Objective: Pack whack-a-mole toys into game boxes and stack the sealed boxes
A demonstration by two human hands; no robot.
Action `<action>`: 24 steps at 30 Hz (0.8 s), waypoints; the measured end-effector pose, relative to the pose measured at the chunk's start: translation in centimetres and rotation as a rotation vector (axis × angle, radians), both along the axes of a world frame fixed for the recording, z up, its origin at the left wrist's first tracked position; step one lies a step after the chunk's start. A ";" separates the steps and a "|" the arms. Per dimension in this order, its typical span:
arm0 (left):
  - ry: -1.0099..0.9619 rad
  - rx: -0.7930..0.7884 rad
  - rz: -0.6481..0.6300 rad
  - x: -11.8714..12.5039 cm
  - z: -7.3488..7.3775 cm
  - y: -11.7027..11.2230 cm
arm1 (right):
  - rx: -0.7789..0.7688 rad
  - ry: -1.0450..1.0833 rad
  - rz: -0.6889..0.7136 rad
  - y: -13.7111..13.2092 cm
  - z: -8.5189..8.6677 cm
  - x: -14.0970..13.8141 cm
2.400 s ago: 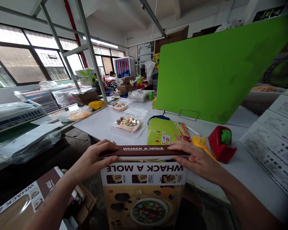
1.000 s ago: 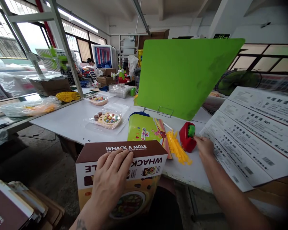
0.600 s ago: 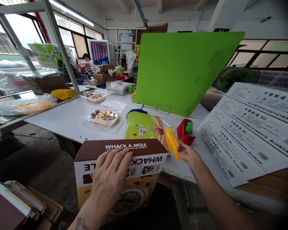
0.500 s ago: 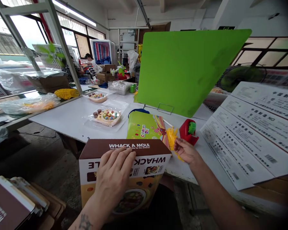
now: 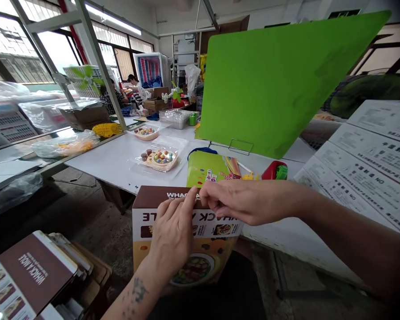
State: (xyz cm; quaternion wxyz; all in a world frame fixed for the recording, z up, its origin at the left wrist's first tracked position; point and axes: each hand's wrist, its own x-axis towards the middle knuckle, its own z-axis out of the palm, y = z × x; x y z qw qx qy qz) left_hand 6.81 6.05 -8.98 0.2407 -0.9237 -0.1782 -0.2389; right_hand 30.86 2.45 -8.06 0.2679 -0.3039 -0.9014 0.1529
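Note:
An upright Whack a Mole box (image 5: 153, 198), with a brown top and a printed front, stands in front of me at the table edge. My left hand (image 5: 173, 226) lies over its front, fingers bent onto the top edge and index finger pointing up toward the middle. Against that top edge, touching or nearly touching the left index fingertip, is my right hand (image 5: 240, 202). Its fingers are curled and pinched together; whatever is between them is hidden. Behind the box lies a green Children's Day package (image 5: 200, 166), partly covered by the box and hand.
Clear packs of toy candies (image 5: 160, 158) lie on the white table (image 5: 103, 164). A green board (image 5: 266, 89) stands behind, with a red pouch (image 5: 270, 171) below it. Printed white cartons (image 5: 363, 164) lean at right. Flattened boxes (image 5: 36, 271) are stacked low at left.
My right hand has moved left from the yellow pieces beside the package to the box's top edge, meeting my left hand. The left index finger has lifted. The view has shifted slightly.

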 end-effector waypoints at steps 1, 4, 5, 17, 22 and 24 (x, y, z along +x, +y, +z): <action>-0.008 -0.011 -0.002 0.0 0.0 0.0 | 0.033 -0.053 -0.003 0.2 0.3 -0.2; -0.031 -0.032 -0.021 -0.1 -0.1 -0.1 | 0.125 -0.171 -0.001 0.6 0.9 -0.7; -0.038 -0.030 -0.027 -0.1 0.0 -0.1 | 0.155 -0.193 0.002 0.7 1.1 -0.9; -0.081 0.010 -0.002 0.8 -0.4 -0.9 | 0.366 -0.348 -0.082 0.6 2.3 -2.5; -0.151 0.140 -0.020 0.9 -1.0 -0.2 | 0.378 -0.378 -0.092 1.0 2.4 -2.9; -0.150 0.153 -0.021 0.8 -1.1 -0.1 | 0.361 -0.392 -0.102 1.4 2.4 -2.7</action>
